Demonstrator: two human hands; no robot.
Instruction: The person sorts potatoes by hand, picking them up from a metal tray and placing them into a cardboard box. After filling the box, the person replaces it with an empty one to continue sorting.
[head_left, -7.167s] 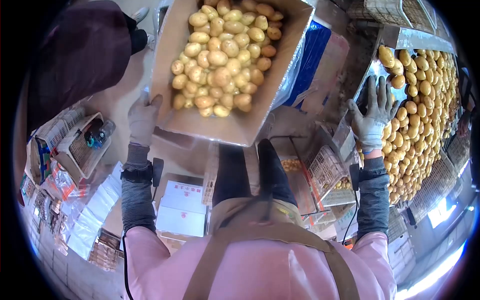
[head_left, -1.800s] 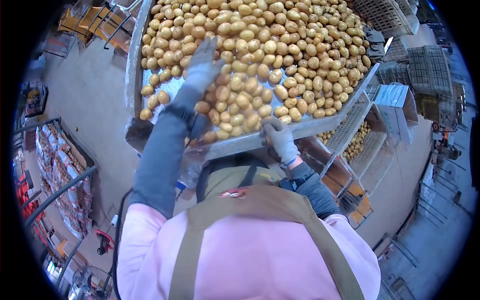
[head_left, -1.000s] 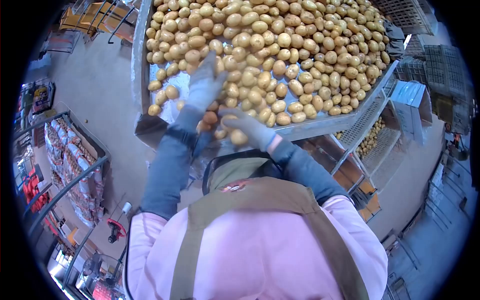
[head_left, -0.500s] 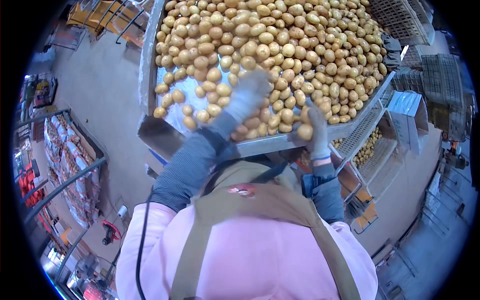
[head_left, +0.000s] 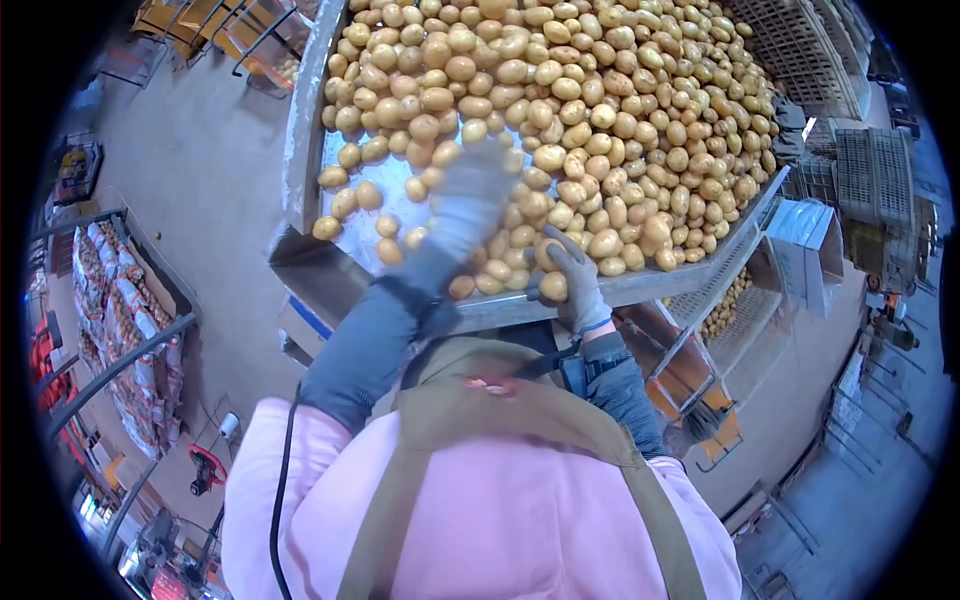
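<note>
Potatoes [head_left: 640, 128] cover much of a desk [head_left: 303, 140] at top center, the left hand [head_left: 472, 195] over them and the right hand [head_left: 582, 285] at the lower rim, with a crate [head_left: 800, 55] at upper right, a carton [head_left: 800, 238] at right and sacks [head_left: 130, 335] at far left

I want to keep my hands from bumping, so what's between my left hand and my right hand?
In the head view, several loose potatoes lie between the left hand, which is blurred, and the right hand.

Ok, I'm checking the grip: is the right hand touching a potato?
Touching. The head view shows the gloved right hand curled against a potato, with no gap between them.
</note>
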